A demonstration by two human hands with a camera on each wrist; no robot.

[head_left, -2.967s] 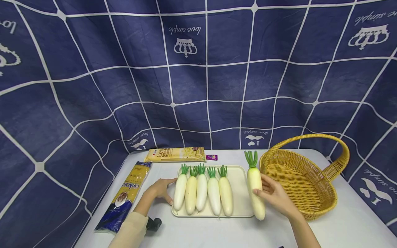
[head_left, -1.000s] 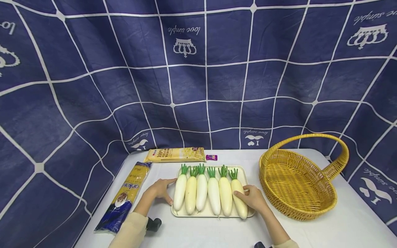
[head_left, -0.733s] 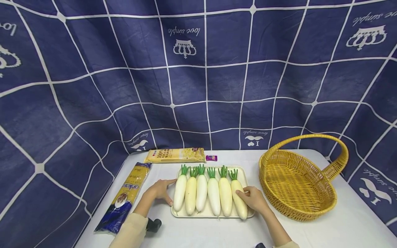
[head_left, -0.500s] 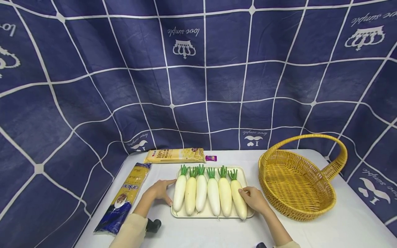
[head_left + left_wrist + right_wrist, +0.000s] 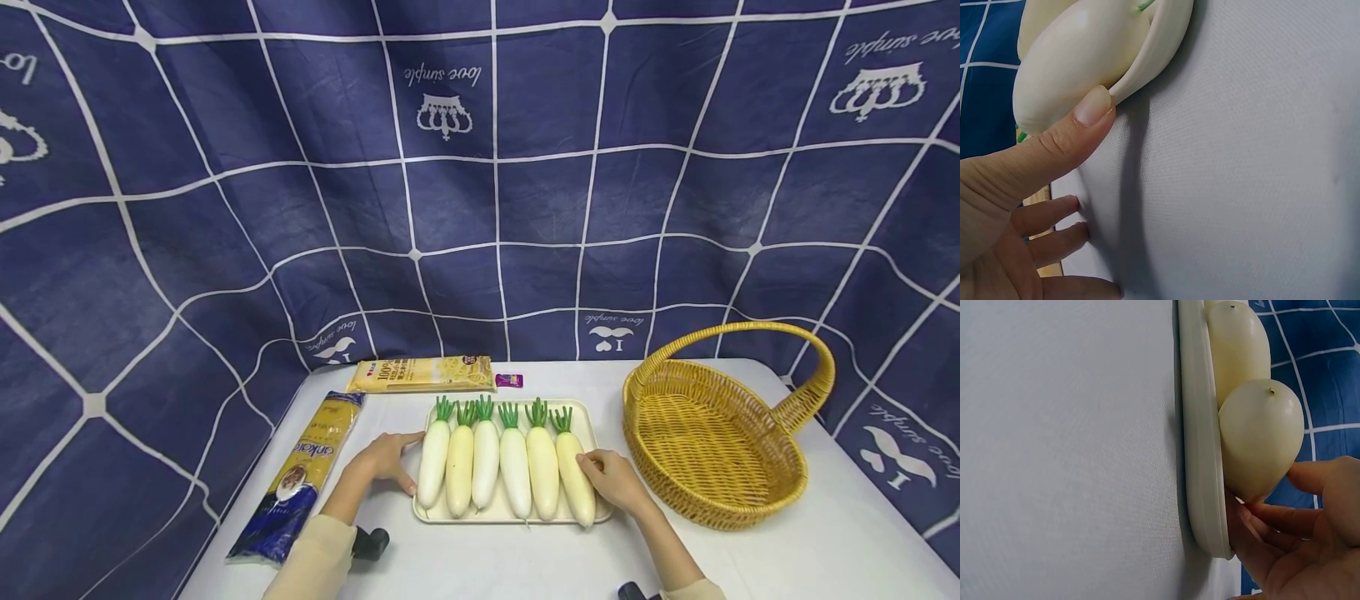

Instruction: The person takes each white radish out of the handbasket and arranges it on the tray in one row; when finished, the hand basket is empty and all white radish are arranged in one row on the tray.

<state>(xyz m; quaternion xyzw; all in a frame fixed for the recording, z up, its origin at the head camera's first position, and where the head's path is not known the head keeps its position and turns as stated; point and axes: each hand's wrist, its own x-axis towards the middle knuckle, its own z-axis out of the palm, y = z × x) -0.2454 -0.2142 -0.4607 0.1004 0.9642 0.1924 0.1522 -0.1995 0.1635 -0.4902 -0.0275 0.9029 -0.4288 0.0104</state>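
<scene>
Several white radishes (image 5: 486,462) with green stem tops lie side by side, upright in view, on a cream tray (image 5: 586,423). My left hand (image 5: 386,460) is at the tray's left edge; in the left wrist view its thumb (image 5: 1088,115) touches the rim and the other fingers spread over the cloth. My right hand (image 5: 611,479) holds the side of the rightmost white radish (image 5: 573,471). In the right wrist view, thumb and fingers sit on opposite sides of that white radish (image 5: 1263,434), with some fingers between it and the tray.
A wicker basket (image 5: 712,500) with a tall handle stands to the right. At left lies a blue and gold packet (image 5: 300,475); behind the tray are a yellow packet (image 5: 420,375) and a small purple packet (image 5: 509,381). A blue checked cloth (image 5: 480,200) hangs behind.
My right hand has brought the white radish left from near the basket onto the tray's right end. Its thumb has since drawn back toward the radish's edge. My left hand has stayed put.
</scene>
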